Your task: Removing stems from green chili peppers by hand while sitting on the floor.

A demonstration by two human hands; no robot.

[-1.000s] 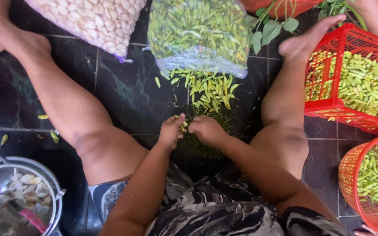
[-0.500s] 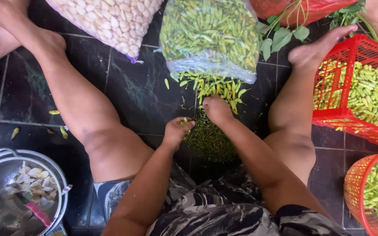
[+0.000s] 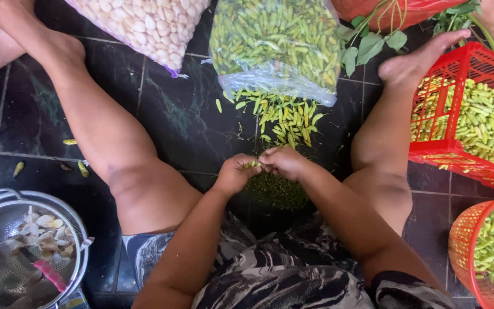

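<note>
I sit on a dark tiled floor with my legs spread. My left hand [image 3: 236,173] and my right hand [image 3: 282,160] meet in front of me, both pinched on a small green chilli [image 3: 251,165]. Just beyond them lies a loose heap of green chillies [image 3: 284,119] spilling from a clear plastic bag of chillies [image 3: 275,40]. Under my hands sits a dark green pile of plucked stems [image 3: 277,190].
A red crate [image 3: 475,123] of chillies stands at the right by my foot, an orange round basket [image 3: 484,252] below it. A bag of garlic cloves [image 3: 144,26] lies top left. A metal colander [image 3: 27,252] with peels sits bottom left. Stray chillies [image 3: 71,142] dot the floor.
My right hand came back from the chilli heap to meet the left hand, and both now grip one chilli. The view shifted slightly.
</note>
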